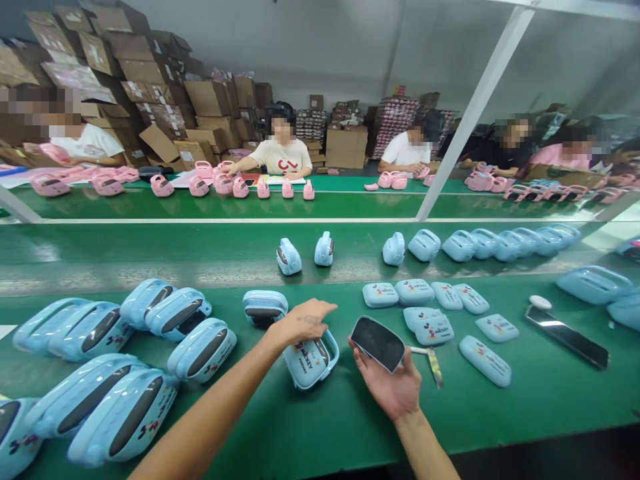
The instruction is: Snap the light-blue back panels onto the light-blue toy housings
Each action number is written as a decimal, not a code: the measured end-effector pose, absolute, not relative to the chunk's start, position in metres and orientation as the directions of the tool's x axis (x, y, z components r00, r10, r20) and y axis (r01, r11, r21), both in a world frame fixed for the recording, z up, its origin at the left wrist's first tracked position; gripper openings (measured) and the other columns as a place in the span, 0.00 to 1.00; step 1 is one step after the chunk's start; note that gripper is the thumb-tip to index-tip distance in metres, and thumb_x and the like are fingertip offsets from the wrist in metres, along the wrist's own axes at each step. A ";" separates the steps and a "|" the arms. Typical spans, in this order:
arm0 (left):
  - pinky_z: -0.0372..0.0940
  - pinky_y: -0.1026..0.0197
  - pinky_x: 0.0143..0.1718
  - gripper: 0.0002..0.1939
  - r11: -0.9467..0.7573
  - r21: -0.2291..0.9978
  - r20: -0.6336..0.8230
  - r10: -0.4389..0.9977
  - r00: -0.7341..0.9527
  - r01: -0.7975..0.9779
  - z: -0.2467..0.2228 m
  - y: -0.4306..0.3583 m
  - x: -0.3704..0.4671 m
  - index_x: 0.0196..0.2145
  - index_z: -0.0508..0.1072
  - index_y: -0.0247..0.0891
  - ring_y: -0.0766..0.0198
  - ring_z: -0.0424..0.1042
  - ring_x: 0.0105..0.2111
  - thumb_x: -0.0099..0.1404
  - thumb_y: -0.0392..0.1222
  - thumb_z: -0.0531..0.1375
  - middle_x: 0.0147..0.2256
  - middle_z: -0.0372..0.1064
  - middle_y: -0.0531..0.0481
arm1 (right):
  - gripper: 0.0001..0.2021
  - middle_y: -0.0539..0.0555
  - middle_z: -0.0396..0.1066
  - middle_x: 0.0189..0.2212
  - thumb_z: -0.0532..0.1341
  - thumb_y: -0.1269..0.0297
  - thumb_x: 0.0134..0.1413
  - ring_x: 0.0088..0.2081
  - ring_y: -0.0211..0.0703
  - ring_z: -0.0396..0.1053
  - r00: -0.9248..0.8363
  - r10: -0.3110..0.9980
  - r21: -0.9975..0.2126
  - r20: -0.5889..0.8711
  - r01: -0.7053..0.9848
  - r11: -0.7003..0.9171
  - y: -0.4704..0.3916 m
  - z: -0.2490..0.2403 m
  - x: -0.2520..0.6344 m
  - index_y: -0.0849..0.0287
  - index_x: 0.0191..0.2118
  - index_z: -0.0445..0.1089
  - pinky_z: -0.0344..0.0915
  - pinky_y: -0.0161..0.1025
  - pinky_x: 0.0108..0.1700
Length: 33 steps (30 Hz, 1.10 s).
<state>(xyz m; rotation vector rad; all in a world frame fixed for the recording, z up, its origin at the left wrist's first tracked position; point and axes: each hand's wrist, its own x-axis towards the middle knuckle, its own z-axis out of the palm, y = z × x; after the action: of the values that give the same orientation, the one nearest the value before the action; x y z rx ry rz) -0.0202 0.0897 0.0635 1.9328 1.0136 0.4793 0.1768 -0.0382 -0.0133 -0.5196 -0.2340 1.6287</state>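
Observation:
My left hand (306, 321) reaches over the top edge of a light blue case (306, 365) with a handle and a cartoon print. One finger stretches out to the right; the others are partly hidden, and contact with the case is hard to make out. To the right, my right hand (393, 393) is palm up, its fingers around a dark panel with a light blue rim (379, 343). A blade-like tool with a white handle (434, 367) lies just beyond that hand's fingers. Behind my left hand stands another blue case (265, 308).
Several blue cases (203, 350) crowd the left. Printed blue covers (485, 360) and a dark phone-like device (570, 337) lie right. More blue cases (425, 245) line the belt (225, 250). Across it, several people sit by pink cases (163, 186); a white post (475, 107) slants at right.

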 end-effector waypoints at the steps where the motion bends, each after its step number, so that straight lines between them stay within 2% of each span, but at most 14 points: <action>1: 0.62 0.43 0.55 0.16 -0.291 0.833 -0.101 0.757 0.646 0.470 0.062 0.101 -0.013 0.33 0.82 0.48 0.39 0.73 0.47 0.42 0.43 0.72 0.33 0.79 0.45 | 0.32 0.61 0.78 0.50 0.62 0.32 0.48 0.57 0.63 0.70 -0.042 0.981 -0.451 -0.191 -0.884 -0.125 -0.041 -0.012 0.178 0.54 0.46 0.80 0.41 0.64 0.69; 3: 0.68 0.48 0.44 0.12 -0.309 0.822 -0.166 0.674 0.720 0.479 0.062 0.114 -0.006 0.21 0.79 0.46 0.43 0.76 0.34 0.35 0.41 0.74 0.20 0.72 0.49 | 0.32 0.61 0.77 0.51 0.62 0.32 0.47 0.57 0.64 0.69 -0.021 0.983 -0.467 -0.182 -0.878 -0.105 -0.047 -0.012 0.182 0.53 0.47 0.79 0.42 0.66 0.68; 5: 0.67 0.53 0.36 0.10 -0.339 0.812 -0.194 0.611 0.767 0.476 0.071 0.117 -0.011 0.18 0.78 0.44 0.49 0.74 0.28 0.37 0.45 0.74 0.18 0.70 0.51 | 0.33 0.62 0.76 0.53 0.62 0.30 0.47 0.58 0.65 0.68 0.006 0.984 -0.483 -0.176 -0.872 -0.081 -0.054 -0.013 0.188 0.52 0.48 0.79 0.44 0.68 0.67; 8: 0.65 0.58 0.35 0.11 -0.388 0.795 -0.164 0.603 0.780 0.467 0.101 0.110 -0.035 0.27 0.83 0.45 0.55 0.72 0.30 0.45 0.49 0.72 0.26 0.74 0.52 | 0.35 0.63 0.74 0.55 0.61 0.29 0.46 0.60 0.67 0.66 0.048 0.981 -0.491 -0.187 -0.870 -0.051 -0.065 -0.018 0.196 0.50 0.51 0.78 0.47 0.69 0.65; 10: 0.63 0.61 0.36 0.13 -0.401 0.764 -0.106 0.696 0.711 0.506 0.123 0.103 -0.055 0.33 0.83 0.46 0.57 0.71 0.34 0.49 0.50 0.70 0.31 0.74 0.52 | 0.35 0.63 0.73 0.56 0.60 0.29 0.46 0.60 0.67 0.66 0.067 0.976 -0.484 -0.208 -0.874 -0.043 -0.069 -0.022 0.200 0.49 0.52 0.77 0.49 0.70 0.64; 12: 0.63 0.62 0.34 0.13 -0.314 0.756 -0.096 0.815 0.572 0.575 0.142 0.097 -0.071 0.35 0.82 0.44 0.59 0.70 0.33 0.52 0.51 0.68 0.32 0.74 0.52 | 0.36 0.64 0.73 0.56 0.60 0.28 0.46 0.60 0.68 0.66 0.063 0.971 -0.468 -0.229 -0.882 -0.053 -0.071 -0.026 0.200 0.49 0.52 0.77 0.50 0.70 0.64; 14: 0.61 0.63 0.29 0.13 -0.149 0.785 -0.168 0.883 0.438 0.601 0.153 0.093 -0.083 0.33 0.79 0.40 0.62 0.69 0.28 0.54 0.52 0.67 0.29 0.72 0.53 | 0.36 0.64 0.74 0.55 0.60 0.28 0.45 0.59 0.68 0.67 0.048 0.967 -0.445 -0.251 -0.892 -0.071 -0.071 -0.028 0.200 0.49 0.52 0.77 0.49 0.70 0.64; 16: 0.59 0.63 0.26 0.15 -0.010 0.823 -0.242 0.898 0.367 0.568 0.158 0.090 -0.093 0.32 0.77 0.38 0.65 0.66 0.24 0.54 0.52 0.66 0.25 0.69 0.54 | 0.37 0.65 0.74 0.55 0.61 0.28 0.44 0.59 0.68 0.67 0.016 0.966 -0.426 -0.259 -0.899 -0.099 -0.070 -0.031 0.198 0.50 0.52 0.77 0.48 0.70 0.65; 18: 0.59 0.63 0.25 0.16 0.045 0.853 -0.251 0.909 0.332 0.520 0.158 0.090 -0.101 0.31 0.76 0.37 0.65 0.65 0.23 0.52 0.53 0.67 0.23 0.66 0.56 | 0.36 0.65 0.73 0.56 0.61 0.29 0.45 0.60 0.68 0.66 -0.027 0.968 -0.415 -0.251 -0.900 -0.133 -0.069 -0.033 0.198 0.50 0.52 0.77 0.48 0.70 0.65; 23: 0.60 0.63 0.25 0.18 0.032 0.874 -0.196 0.936 0.292 0.485 0.160 0.095 -0.121 0.31 0.76 0.38 0.66 0.66 0.23 0.48 0.53 0.69 0.24 0.66 0.57 | 0.38 0.67 0.70 0.58 0.61 0.29 0.44 0.63 0.71 0.61 -0.055 0.967 -0.416 -0.248 -0.896 -0.158 -0.067 -0.046 0.199 0.52 0.53 0.77 0.49 0.72 0.64; 27: 0.60 0.63 0.26 0.19 0.036 0.867 -0.203 0.936 0.287 0.497 0.161 0.100 -0.137 0.35 0.77 0.37 0.65 0.65 0.23 0.48 0.51 0.70 0.22 0.68 0.56 | 0.37 0.67 0.71 0.58 0.60 0.29 0.45 0.62 0.72 0.63 -0.042 0.965 -0.404 -0.259 -0.903 -0.148 -0.066 -0.049 0.198 0.51 0.52 0.77 0.50 0.74 0.63; 33: 0.59 0.63 0.26 0.22 0.100 0.921 -0.216 0.935 0.282 0.376 0.149 0.107 -0.156 0.40 0.79 0.37 0.65 0.64 0.24 0.48 0.51 0.70 0.24 0.71 0.54 | 0.36 0.67 0.69 0.59 0.61 0.30 0.46 0.63 0.72 0.62 -0.066 0.963 -0.405 -0.261 -0.898 -0.171 -0.069 -0.043 0.197 0.51 0.53 0.77 0.50 0.73 0.64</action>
<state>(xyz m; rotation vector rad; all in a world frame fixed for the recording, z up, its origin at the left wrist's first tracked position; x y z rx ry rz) -0.1565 0.1073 0.1492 1.4745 1.2840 0.6526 0.1972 -0.0685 -0.0432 -0.5455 -0.1552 1.6578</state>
